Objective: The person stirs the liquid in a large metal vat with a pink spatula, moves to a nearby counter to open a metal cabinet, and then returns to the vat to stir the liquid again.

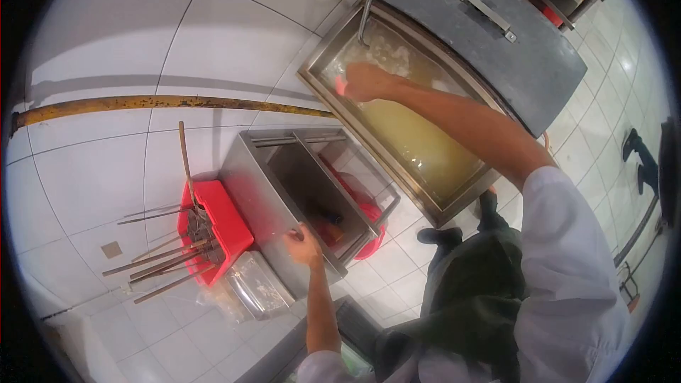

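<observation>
My right hand [372, 82] is closed around a small pink-red thing [340, 86], mostly hidden by the fingers, over the wall-side end of a steel basin [431, 202]. Cloudy yellowish water [415, 143] fills the basin, with bubbles near the hand. A curved metal tap [366, 20] reaches in over the water close by. Lower down, my left hand [302, 245] hovers at the side of a stainless-steel cabinet [259, 195], its fingers loosely bent and apart. Inside the cabinet's open top, a few dark and reddish items show.
A grey lid [482, 21] with a handle adjoins the basin. Long-handled tools [167, 264] stick out of a red bin [221, 220] by the wall. A clear plastic container [257, 285] sits beside it. A yellow pipe [177, 102] runs along the tiled wall. Someone's feet [636, 152] show far right.
</observation>
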The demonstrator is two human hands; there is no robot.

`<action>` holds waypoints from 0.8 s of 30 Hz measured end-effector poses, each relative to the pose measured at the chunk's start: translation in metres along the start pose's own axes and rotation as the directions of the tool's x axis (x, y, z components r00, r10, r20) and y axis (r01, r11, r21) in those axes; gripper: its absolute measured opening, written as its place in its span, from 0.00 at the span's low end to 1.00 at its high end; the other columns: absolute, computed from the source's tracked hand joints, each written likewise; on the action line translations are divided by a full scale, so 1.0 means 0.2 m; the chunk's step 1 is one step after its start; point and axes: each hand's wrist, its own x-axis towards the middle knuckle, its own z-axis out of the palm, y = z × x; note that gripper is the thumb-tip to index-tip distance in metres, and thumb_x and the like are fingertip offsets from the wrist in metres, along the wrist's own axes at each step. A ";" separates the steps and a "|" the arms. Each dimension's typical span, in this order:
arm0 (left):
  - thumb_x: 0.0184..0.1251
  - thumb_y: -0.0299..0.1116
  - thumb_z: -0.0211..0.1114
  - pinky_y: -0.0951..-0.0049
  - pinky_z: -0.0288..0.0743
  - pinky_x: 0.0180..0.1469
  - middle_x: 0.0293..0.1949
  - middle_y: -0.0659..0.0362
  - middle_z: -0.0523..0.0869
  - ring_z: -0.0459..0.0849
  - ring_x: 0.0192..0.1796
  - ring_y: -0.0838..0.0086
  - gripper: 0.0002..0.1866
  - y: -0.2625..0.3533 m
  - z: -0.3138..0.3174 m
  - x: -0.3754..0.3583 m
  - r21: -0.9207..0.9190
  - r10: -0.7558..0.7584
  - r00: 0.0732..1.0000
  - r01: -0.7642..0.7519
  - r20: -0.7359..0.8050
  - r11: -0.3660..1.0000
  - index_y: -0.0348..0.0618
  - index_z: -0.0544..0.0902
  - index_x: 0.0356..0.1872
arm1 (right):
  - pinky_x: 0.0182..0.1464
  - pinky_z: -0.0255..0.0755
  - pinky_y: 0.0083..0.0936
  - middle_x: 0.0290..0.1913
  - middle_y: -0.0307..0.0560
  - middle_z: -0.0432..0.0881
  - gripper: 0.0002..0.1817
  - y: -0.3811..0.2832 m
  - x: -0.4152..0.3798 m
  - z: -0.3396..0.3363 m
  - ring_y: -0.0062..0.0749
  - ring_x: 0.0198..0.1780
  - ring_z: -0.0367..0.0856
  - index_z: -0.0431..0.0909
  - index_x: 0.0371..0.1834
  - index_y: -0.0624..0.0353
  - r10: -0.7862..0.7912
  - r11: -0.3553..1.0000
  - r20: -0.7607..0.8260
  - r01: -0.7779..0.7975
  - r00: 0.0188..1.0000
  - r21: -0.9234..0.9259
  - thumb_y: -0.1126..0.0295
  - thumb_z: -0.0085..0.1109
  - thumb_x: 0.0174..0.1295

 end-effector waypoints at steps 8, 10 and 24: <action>0.63 0.45 0.71 0.65 0.72 0.40 0.28 0.58 0.76 0.76 0.33 0.67 0.20 0.04 -0.02 -0.01 0.044 0.002 1.000 -0.002 0.009 0.999 0.42 0.72 0.32 | 0.45 0.80 0.47 0.34 0.72 0.84 0.21 -0.06 0.07 -0.04 0.62 0.41 0.87 0.84 0.34 0.75 -0.050 0.984 0.167 0.077 0.985 -0.159 0.61 0.63 0.53; 0.63 0.45 0.72 0.65 0.72 0.40 0.28 0.58 0.76 0.76 0.33 0.67 0.20 0.03 -0.02 0.00 0.026 -0.004 1.000 0.004 0.009 1.000 0.42 0.72 0.32 | 0.45 0.80 0.47 0.36 0.72 0.85 0.19 -0.07 0.06 -0.05 0.62 0.41 0.87 0.85 0.35 0.74 -0.061 0.979 0.181 0.094 0.982 -0.179 0.63 0.63 0.53; 0.63 0.48 0.70 0.63 0.72 0.37 0.27 0.58 0.77 0.76 0.30 0.65 0.20 0.04 -0.03 0.00 0.073 -0.023 1.000 0.023 0.005 0.997 0.43 0.73 0.33 | 0.51 0.79 0.46 0.39 0.60 0.87 0.14 0.38 -0.28 -0.03 0.56 0.45 0.87 0.89 0.41 0.56 -0.076 0.993 -0.013 0.075 0.997 -0.094 0.70 0.54 0.57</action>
